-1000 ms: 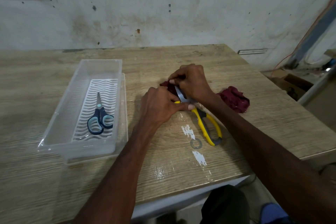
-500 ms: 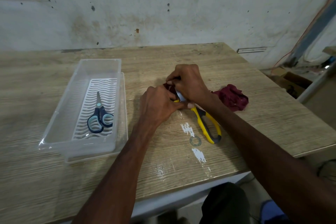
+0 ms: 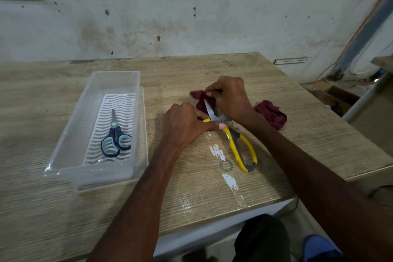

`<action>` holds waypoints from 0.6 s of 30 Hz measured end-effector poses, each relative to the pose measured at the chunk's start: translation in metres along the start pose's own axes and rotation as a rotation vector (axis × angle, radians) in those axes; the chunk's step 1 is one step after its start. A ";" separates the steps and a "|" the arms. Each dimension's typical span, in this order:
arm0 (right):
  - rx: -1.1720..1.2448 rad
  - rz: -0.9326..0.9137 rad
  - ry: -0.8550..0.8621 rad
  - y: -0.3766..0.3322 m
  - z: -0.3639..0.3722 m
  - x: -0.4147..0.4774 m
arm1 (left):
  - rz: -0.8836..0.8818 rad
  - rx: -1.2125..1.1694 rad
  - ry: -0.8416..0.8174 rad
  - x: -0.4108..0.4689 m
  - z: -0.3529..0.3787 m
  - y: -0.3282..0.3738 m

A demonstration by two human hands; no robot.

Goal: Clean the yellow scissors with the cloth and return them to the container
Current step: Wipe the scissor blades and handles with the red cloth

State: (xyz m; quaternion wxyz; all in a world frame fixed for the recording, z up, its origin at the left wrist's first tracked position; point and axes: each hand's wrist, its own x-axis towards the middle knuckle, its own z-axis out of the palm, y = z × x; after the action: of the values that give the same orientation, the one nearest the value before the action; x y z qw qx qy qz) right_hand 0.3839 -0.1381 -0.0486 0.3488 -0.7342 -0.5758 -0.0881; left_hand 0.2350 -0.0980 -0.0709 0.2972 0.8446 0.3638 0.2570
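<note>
cloth point(image 3: 201, 100) in right hand point(image 3: 230, 100), on yellow scissors point(image 3: 231, 141)

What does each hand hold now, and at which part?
The left hand grips the yellow scissors near the pivot. The right hand pinches the cloth around the blade.

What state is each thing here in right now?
yellow scissors: on table, blade partly wrapped in cloth
cloth: bunched, pinched by right hand
left hand: grips yellow scissors near pivot
blue scissors: closed, lying in container
container: open-topped, holding blue scissors only
</note>
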 end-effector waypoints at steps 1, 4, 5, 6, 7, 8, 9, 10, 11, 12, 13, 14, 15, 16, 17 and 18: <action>0.006 0.065 0.052 0.004 0.001 0.005 | 0.002 -0.022 -0.006 -0.002 -0.001 0.000; 0.072 0.212 0.113 0.007 -0.004 0.017 | 0.012 -0.067 -0.032 -0.002 -0.005 0.000; 0.081 0.255 0.116 0.007 -0.007 0.017 | 0.011 -0.078 -0.055 -0.002 -0.007 0.000; 0.079 0.295 0.113 0.007 -0.011 0.017 | 0.007 -0.086 -0.075 -0.001 -0.009 -0.001; 0.074 0.323 0.107 0.008 -0.014 0.015 | 0.005 -0.092 -0.086 0.000 -0.010 -0.002; 0.073 0.333 0.091 0.007 -0.018 0.012 | 0.006 -0.097 -0.090 0.001 -0.011 -0.003; 0.073 0.316 0.047 0.004 -0.020 0.008 | 0.004 -0.099 -0.088 0.001 -0.011 -0.004; 0.064 0.263 -0.028 -0.002 -0.021 0.002 | 0.002 -0.092 -0.081 0.001 -0.012 -0.004; 0.042 0.190 -0.111 -0.010 -0.020 -0.004 | 0.001 -0.079 -0.075 0.001 -0.012 -0.003; 0.015 0.113 -0.171 -0.017 -0.018 -0.011 | 0.005 -0.063 -0.072 0.001 -0.011 -0.003; -0.017 0.044 -0.202 -0.022 -0.016 -0.016 | 0.012 -0.053 -0.069 0.001 -0.011 -0.003; -0.060 -0.013 -0.229 -0.025 -0.015 -0.020 | 0.014 -0.052 -0.063 0.001 -0.010 -0.003; -0.111 -0.051 -0.280 -0.026 -0.017 -0.022 | 0.014 -0.052 -0.058 0.001 -0.010 -0.003; -0.155 -0.073 -0.357 -0.026 -0.021 -0.022 | 0.011 -0.055 -0.053 0.002 -0.010 -0.004; -0.181 -0.088 -0.439 -0.024 -0.026 -0.021 | 0.008 -0.057 -0.056 0.002 -0.010 -0.004; -0.189 -0.100 -0.495 -0.021 -0.030 -0.019 | 0.008 -0.059 -0.063 0.003 -0.009 -0.004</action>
State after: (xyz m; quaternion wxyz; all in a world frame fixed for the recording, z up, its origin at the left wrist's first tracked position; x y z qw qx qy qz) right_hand 0.3667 -0.1693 -0.0277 0.1226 -0.7332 -0.6684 0.0237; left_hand 0.2290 -0.0907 -0.0667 0.3322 0.8446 0.3432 0.2420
